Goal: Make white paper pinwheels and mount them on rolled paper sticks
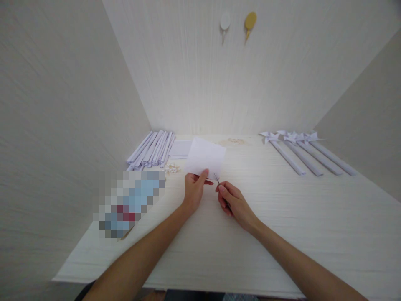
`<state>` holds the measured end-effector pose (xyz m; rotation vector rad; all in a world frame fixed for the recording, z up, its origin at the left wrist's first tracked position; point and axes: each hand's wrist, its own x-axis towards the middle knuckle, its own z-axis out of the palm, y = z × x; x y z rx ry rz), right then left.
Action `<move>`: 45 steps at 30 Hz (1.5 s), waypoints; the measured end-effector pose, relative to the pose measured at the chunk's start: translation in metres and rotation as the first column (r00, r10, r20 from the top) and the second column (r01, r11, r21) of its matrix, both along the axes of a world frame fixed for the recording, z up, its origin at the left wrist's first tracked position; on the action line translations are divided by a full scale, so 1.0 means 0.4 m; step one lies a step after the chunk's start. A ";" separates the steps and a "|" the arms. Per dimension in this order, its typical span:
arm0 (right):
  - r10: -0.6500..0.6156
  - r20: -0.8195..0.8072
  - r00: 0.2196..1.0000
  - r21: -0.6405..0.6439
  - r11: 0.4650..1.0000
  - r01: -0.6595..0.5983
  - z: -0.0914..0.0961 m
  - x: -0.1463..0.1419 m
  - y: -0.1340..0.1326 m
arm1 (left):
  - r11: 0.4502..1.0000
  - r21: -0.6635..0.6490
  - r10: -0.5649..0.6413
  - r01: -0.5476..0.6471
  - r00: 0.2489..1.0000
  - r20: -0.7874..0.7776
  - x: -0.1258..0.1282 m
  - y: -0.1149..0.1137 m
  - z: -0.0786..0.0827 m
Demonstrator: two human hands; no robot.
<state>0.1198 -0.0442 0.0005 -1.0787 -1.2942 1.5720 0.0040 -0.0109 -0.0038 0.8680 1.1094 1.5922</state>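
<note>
My left hand [194, 188] grips a white square sheet of paper [206, 156] by its near edge, thumb on top and fingers underneath. The sheet is held tilted above the table. Just to the right, my right hand [231, 200] is closed around small scissors [217, 179]. Their thin blades point up and left at the sheet's lower right corner; the fingers cover most of the handles. From this view I cannot tell whether the blades touch the paper. Behind the held sheet, more square paper [180, 149] lies flat on the table.
Rolled paper sticks [152, 149] are piled at the back left. Small pale pieces [172, 168] lie in front of the flat paper. A blurred-out bluish object [134, 205] is at left. Several paper pinwheels on sticks [286, 156] lie at right. Two hooks [249, 21] are on the wall.
</note>
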 end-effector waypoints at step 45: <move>0.000 -0.016 1.000 -0.016 1.000 0.000 0.007 -0.001 -0.001 | 1.000 0.016 -0.026 0.026 1.000 0.011 -0.002 -0.002 0.003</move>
